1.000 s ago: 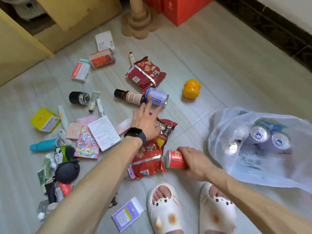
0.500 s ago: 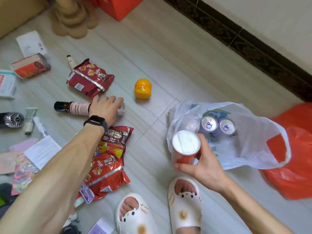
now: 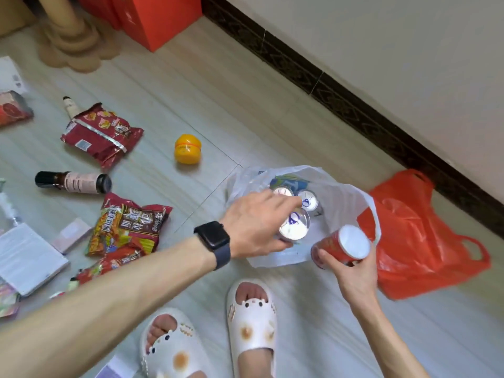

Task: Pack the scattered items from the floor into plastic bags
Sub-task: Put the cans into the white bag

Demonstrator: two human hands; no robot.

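Two stiff, likely slick cans: our left hand (image 3: 253, 226) curls fingers (image 3: 275, 201) round the silver can (image 3: 296, 229), bag (image 3: 347, 203) beneath them; our right hand (image 3: 351, 276) clasps the red can (image 3: 334, 248) mid-wall.

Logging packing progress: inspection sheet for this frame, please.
Surface: pale tiled floor, partly bare.
Job's things: translucent white plastic bag open, silver cans inside; orange plastic bag lying beside it.
Clutter: red snack packets, brown glass bottle, round yellow jar, papers.
Hands: left hand grips a silver can at the white bag's mouth; right hand grips a red can beside it.
Cables: nothing seen.
Surroundings: white wall, dark skirting, red boxes.
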